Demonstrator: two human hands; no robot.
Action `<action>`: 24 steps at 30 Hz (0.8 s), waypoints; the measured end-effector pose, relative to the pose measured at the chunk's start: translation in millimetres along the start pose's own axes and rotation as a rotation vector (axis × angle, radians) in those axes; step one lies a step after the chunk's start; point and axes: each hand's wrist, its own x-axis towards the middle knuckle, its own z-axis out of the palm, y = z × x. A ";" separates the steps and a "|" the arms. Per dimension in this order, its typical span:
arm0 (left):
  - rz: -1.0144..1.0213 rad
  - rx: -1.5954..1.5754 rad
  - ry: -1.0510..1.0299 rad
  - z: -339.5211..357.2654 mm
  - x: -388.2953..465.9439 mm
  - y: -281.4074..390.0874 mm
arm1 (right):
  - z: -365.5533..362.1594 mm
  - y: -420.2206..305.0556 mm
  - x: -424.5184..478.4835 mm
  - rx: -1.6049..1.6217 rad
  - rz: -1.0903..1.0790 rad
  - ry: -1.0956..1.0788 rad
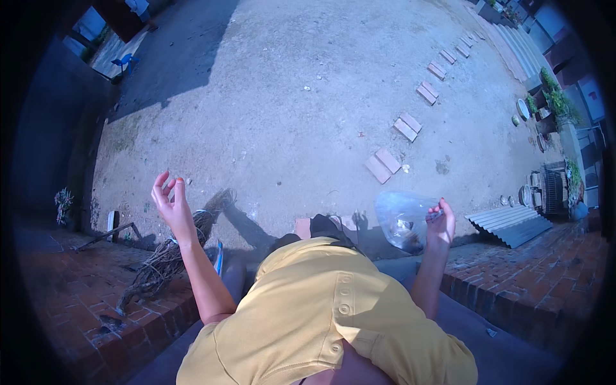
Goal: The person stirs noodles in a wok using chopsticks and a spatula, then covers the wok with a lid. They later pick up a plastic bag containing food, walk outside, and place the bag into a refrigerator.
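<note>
My right hand (440, 224) pinches the edge of a clear plastic bag (397, 211) that hangs to its left. Something small and dark lies at the bottom of the bag, too unclear to name. Raised on the other side, my left hand (173, 207) holds nothing, its fingers bent and apart. Below and behind that hand leans a bundle of dry twigs (163, 262), tied with a pale band, across the brick ledge on the left. My dark shoes (327, 226) show past the hem of my yellow shirt (308, 288).
Paired bricks (383, 165) form a stepping path over the dirt yard (279, 120). Brick ledges flank me, the right one (519, 284) beside a corrugated sheet (510, 226). Farther off are a wire cage (555, 187), potted plants (553, 96), a blue chair (125, 61) and a person (139, 9).
</note>
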 end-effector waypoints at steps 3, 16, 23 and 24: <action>0.059 0.004 -0.165 152.8 15.7 4.6 | 26.2 11.2 67.6 -0.009 0.023 -0.033; 0.051 -0.162 -0.701 661.9 209.9 8.3 | 255.6 -38.1 391.9 -0.088 -0.249 0.162; 0.239 -0.382 -1.699 958.7 222.8 142.6 | 409.8 -132.0 589.3 -0.201 -0.343 0.154; 0.244 -0.374 -1.847 994.5 222.1 161.4 | 431.1 -146.0 624.9 -0.231 -0.362 0.115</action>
